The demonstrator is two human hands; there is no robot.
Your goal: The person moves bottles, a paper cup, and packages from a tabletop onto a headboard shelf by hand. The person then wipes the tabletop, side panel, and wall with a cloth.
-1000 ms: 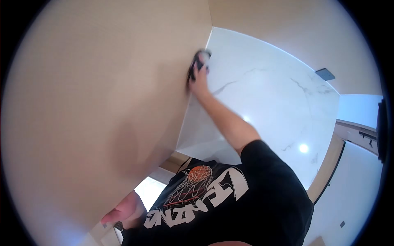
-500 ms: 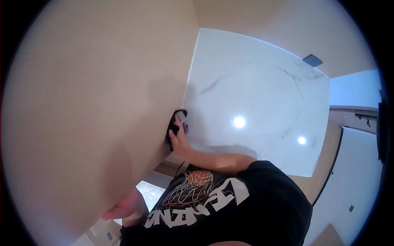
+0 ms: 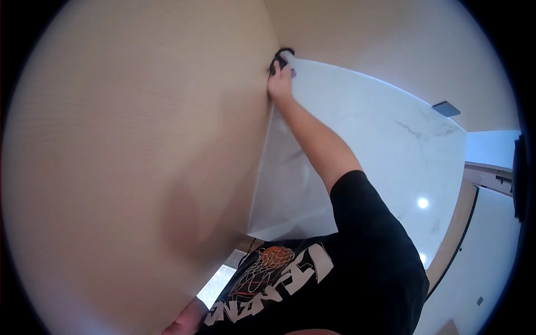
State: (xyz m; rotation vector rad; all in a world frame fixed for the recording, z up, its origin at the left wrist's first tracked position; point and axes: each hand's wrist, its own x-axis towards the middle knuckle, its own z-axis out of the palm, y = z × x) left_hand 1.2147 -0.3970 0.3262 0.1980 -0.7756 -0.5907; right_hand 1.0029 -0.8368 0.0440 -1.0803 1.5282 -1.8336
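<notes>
Right hand (image 3: 280, 84) has just moved from the near end of the seam (image 3: 261, 162) up to its far corner, black tool (image 3: 277, 60) with it. Its fingers are part closed around the tool, thumb and fingertips spread over it; exact grip is partly hidden. Tool now sits where the big beige panel (image 3: 139, 139), the white marbled surface (image 3: 379, 151) and the upper beige wall (image 3: 385, 44) meet. Net effect, my read: it's at the end of that edge, little or no room left that way. Arm is near full stretch. Left hand (image 3: 188, 319) is low in view by the beige panel's lower edge, partly cut off; can't tell how open its fingers are or if they hold anything. Grey plate (image 3: 446, 109) is well apart, at the wall edge.
</notes>
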